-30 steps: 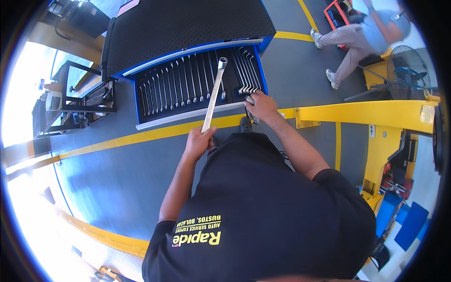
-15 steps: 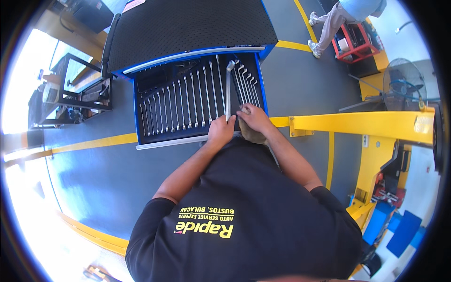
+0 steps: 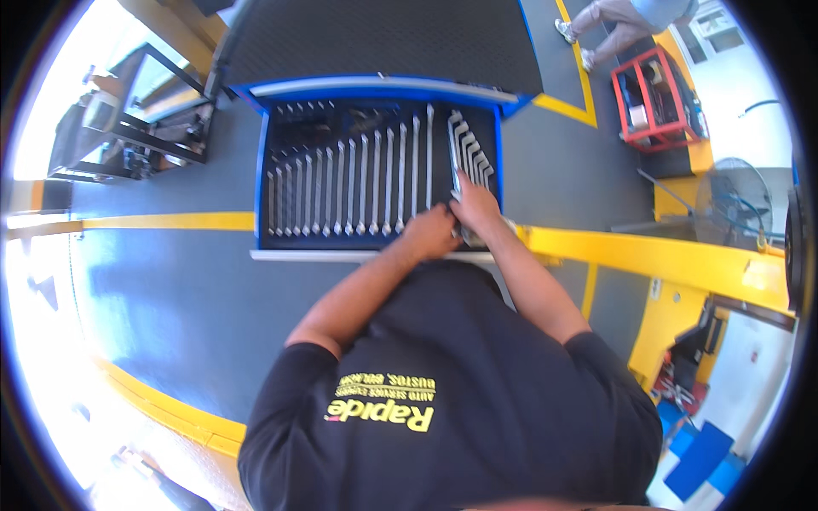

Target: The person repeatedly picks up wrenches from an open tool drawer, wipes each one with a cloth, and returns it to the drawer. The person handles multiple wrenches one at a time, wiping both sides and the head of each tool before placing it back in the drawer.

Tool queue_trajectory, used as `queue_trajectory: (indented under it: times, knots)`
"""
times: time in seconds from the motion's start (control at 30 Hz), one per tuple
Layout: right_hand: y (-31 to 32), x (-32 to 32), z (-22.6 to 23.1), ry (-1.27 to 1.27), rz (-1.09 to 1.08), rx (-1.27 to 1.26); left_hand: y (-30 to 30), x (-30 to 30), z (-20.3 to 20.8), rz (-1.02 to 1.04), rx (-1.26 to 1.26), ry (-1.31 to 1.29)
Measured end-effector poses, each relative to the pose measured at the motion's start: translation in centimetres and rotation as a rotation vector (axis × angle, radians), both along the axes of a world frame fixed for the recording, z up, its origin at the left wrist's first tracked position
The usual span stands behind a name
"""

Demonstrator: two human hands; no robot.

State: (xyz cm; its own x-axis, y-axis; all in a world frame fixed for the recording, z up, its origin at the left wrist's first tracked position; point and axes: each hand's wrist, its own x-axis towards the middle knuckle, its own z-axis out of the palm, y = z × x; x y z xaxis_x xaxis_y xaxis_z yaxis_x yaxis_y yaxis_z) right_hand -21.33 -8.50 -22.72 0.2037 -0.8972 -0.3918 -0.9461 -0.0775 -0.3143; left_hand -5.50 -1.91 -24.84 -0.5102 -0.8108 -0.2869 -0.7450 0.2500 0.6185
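A blue tool drawer (image 3: 366, 255) stands open in front of me, with a long graded row of combination wrenches (image 3: 364, 183) in its dark liner. To their right is a shorter group of offset ring wrenches (image 3: 475, 153). My right hand (image 3: 479, 209) is closed over the lower part of the leftmost wrench (image 3: 453, 146) in that group, index finger along it. Beside it, my left hand (image 3: 431, 232) is curled at the drawer's front; what its fingers hold is hidden. A pale, crumpled item (image 3: 474, 242) shows partly beneath my right hand.
A black ribbed mat (image 3: 375, 38) tops the blue cabinet. A yellow beam (image 3: 630, 255) runs close on my right. Farther right stand a fan (image 3: 728, 200) and a red cart (image 3: 656, 98), with another person's legs (image 3: 601, 30) nearby. A black metal rack (image 3: 141, 115) is at left.
The large wrench that my left hand held up at a tilt is now down by the right-hand group. My left hand has shifted right toward my right hand, which has moved onto the wrenches.
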Motion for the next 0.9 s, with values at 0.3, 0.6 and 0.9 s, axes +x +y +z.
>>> queue_trajectory:
  times: [0.3, 0.6, 0.9]
  knots:
    - [-0.2, 1.9, 0.2, 0.137, 0.044, -0.063, 2.8, 2.4, -0.9, 0.05, -0.307, 0.179]
    - [0.9, -5.0, -0.9, -0.072, 0.129, 0.04, 1.7, 1.2, -1.5, 0.044, -0.295, 0.135]
    - [8.8, -9.7, -0.3, -0.125, -0.175, 0.041, -8.1, 1.1, 0.3, 0.081, -0.283, -0.053]
